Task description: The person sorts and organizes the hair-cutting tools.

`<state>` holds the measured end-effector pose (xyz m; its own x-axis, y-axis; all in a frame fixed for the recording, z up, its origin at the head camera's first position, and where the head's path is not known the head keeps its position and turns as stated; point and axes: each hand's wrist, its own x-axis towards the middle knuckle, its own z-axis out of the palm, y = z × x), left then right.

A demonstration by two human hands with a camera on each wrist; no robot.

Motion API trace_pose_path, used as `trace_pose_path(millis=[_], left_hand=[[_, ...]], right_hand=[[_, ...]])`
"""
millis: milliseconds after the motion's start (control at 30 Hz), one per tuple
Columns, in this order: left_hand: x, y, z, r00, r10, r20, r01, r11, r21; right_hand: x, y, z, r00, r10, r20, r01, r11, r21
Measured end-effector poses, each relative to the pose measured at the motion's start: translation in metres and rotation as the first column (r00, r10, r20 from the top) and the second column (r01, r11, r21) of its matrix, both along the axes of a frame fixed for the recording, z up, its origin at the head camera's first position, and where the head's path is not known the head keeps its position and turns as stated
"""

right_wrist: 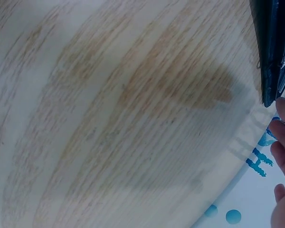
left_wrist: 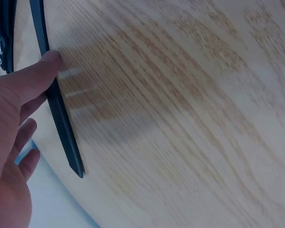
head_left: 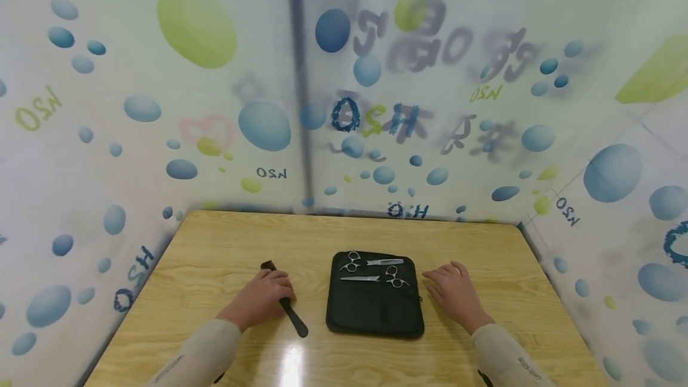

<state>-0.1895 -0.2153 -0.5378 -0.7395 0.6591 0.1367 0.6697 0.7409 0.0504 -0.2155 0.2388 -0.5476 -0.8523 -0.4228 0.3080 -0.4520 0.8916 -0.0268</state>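
A black comb (head_left: 294, 318) lies aslant on the left part of the wooden table. My left hand (head_left: 263, 296) pinches it near its middle; in the left wrist view the thumb is on the near side of the comb (left_wrist: 65, 124) and fine teeth show along it. To the right is a black zip case (head_left: 355, 310) with two pairs of silver scissors on it: the upper scissors (head_left: 384, 262) and the lower scissors (head_left: 359, 279). My right hand (head_left: 455, 294) is beside the case's right edge, fingers loosely extended, holding nothing.
The wooden table (head_left: 236, 237) carries the comb and the case. A pale curtain (head_left: 269, 196) printed with blue and green drops hangs behind and at both sides of it. Light glares on the table's front part.
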Motion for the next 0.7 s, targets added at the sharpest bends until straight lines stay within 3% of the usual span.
trace_pose_path(millis=[333,533,700], left_hand=[[-0.003,0.003,0.005,1.0,-0.02,-0.021,0.019,0.998,-0.054],[-0.002,0.007,0.013,0.999,0.007,0.046,-0.002,0.994,-0.112],[0.0,0.01,0.019,0.989,0.074,0.124,-0.051,0.982,-0.181]], right_hand=[[0.001,-0.001,0.002,1.0,-0.003,-0.011,0.003,1.0,0.01],[0.002,-0.002,0.002,1.0,-0.012,0.011,0.012,1.0,0.007],[0.003,-0.002,0.001,1.0,-0.02,0.009,0.02,1.0,0.011]])
